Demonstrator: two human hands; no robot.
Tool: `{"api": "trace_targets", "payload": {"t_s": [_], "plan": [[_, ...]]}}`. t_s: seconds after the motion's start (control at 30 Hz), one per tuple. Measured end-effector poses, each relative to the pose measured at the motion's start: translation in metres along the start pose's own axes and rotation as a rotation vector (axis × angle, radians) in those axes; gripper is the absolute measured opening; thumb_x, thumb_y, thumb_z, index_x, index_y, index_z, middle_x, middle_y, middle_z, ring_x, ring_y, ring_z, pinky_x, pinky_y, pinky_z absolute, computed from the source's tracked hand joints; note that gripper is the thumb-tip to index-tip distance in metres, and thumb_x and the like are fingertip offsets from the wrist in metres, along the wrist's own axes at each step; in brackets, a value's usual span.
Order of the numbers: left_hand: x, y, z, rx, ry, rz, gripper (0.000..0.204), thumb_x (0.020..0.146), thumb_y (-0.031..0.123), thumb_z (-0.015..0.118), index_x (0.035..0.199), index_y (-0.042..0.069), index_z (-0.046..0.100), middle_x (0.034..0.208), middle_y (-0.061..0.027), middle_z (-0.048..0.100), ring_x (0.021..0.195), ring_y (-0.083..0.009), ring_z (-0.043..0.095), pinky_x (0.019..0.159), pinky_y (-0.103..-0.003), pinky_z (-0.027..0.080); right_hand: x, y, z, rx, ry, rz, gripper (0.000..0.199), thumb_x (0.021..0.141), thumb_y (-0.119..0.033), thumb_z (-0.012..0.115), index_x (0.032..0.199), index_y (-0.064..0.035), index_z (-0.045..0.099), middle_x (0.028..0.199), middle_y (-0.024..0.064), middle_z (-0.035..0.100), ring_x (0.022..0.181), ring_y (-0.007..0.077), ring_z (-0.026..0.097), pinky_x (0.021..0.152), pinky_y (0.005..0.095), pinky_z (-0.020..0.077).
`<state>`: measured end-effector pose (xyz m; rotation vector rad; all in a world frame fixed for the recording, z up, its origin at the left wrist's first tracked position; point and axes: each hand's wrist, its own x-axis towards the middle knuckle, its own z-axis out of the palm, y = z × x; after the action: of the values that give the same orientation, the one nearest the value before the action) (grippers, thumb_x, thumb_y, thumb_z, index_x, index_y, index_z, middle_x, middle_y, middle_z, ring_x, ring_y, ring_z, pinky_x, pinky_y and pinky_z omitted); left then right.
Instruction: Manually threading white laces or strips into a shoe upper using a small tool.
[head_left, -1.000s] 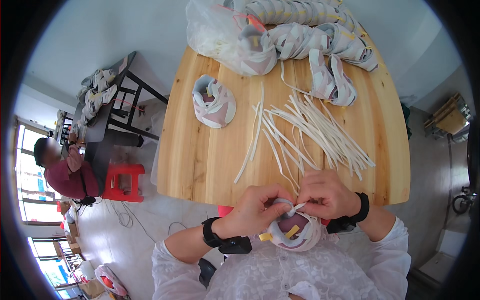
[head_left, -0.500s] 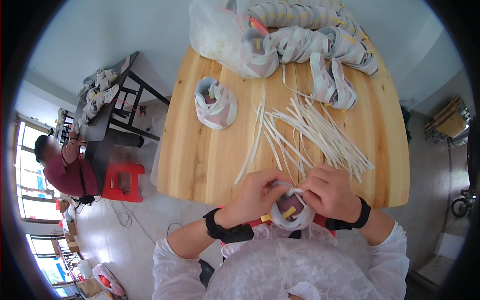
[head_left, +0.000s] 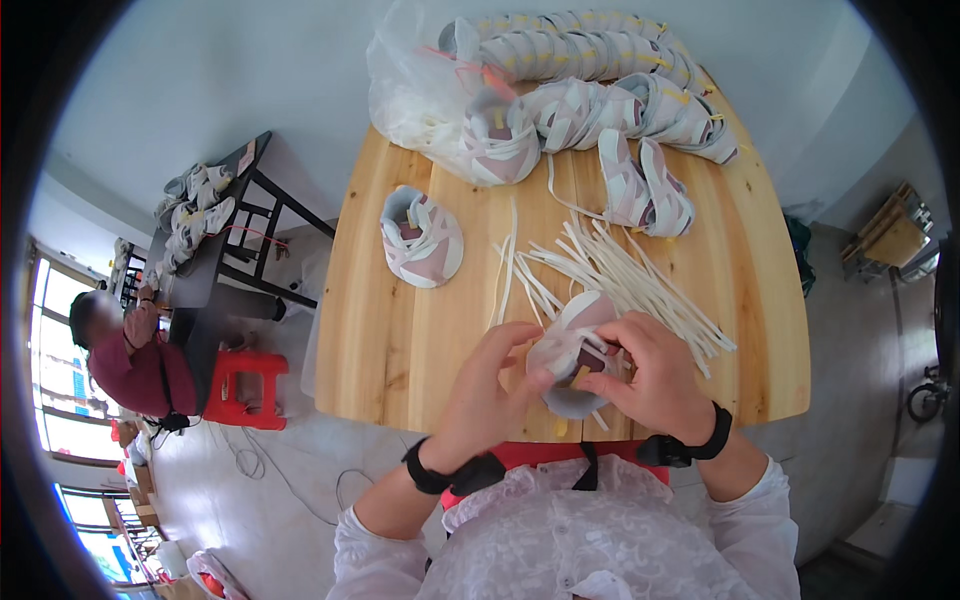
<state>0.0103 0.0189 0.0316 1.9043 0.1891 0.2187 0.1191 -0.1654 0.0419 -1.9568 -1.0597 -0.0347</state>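
A white and mauve shoe without a visible sole is over the near edge of the table, its toe pointing away from me and its opening toward me. My left hand grips its left side, with the thumb against the upper. On the other side my right hand is closed on the shoe's opening and lacing, with the thumb by a yellow tab at the tongue. Just beyond the shoe lies a pile of flat white laces. Another laced shoe stands to the left on the table.
Rows of similar shoes line the far side of the wooden table, beside a clear plastic bag. A pair of shoes lies nearer. At left, a person sits at a dark table by a red stool.
Both hands have brought the shoe up from near my lap to the table's edge, and its toe now shows. The fingers have come off the knotted lace ends and hold the shoe's sides.
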Motion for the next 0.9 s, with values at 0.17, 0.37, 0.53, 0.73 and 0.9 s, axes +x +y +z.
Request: {"api": "trace_targets", "payload": {"t_s": [0.17,0.37,0.53,0.73,0.9], "plan": [[-0.007,0.002,0.021,0.119,0.076,0.075,0.039,0.080,0.006,0.068,0.116,0.002,0.053,0.112,-0.0165,0.057,0.094,-0.0299,0.062,0.075,-0.036,0.052,0.013,-0.004,-0.021,0.134,-0.080,0.141,0.043,0.068,-0.024,0.082,0.100,-0.0049,0.062,0.076,0.0084,0.057,0.068,0.0222,0.058,0.059,0.0319,0.0458],[0.016,-0.015,0.002,0.195,-0.038,0.085,0.024,0.079,0.005,0.066,0.102,0.001,0.058,0.098,-0.0163,0.060,0.082,-0.0303,0.064,0.062,-0.037,0.052,0.028,0.004,-0.035,0.020,-0.161,0.186,0.035,0.072,-0.022,0.079,0.096,-0.0031,0.063,0.082,0.0112,0.061,0.076,0.0250,0.061,0.066,0.0332,0.0474],[0.007,0.021,0.008,0.214,0.005,0.101,0.023,0.079,0.003,0.067,0.101,0.004,0.061,0.098,-0.0135,0.059,0.086,-0.0270,0.063,0.066,-0.032,0.053,0.018,0.051,-0.024,-0.101,-0.209,0.020,0.032,0.076,-0.017,0.075,0.101,0.0000,0.063,0.088,0.0082,0.063,0.074,0.0144,0.056,0.065,0.0268,0.0451],[-0.025,0.009,0.016,0.746,-0.060,0.422,0.027,0.072,0.008,0.071,0.097,0.009,0.062,0.100,-0.0084,0.052,0.092,-0.0277,0.054,0.071,-0.035,0.048,0.025,0.032,-0.022,0.173,-0.353,0.413,0.034,0.081,-0.022,0.070,0.105,0.0019,0.064,0.086,0.0107,0.065,0.075,0.0207,0.064,0.071,0.0315,0.0500],[0.002,0.013,-0.024,0.788,0.187,0.641,0.025,0.071,-0.001,0.066,0.094,0.008,0.063,0.111,-0.0127,0.053,0.097,-0.0280,0.054,0.076,-0.034,0.048,0.003,0.026,-0.020,0.767,-0.396,0.566,0.037,0.086,-0.019,0.066,0.118,-0.0020,0.058,0.091,0.0034,0.065,0.061,0.0066,0.051,0.054,0.0232,0.0412]]}}
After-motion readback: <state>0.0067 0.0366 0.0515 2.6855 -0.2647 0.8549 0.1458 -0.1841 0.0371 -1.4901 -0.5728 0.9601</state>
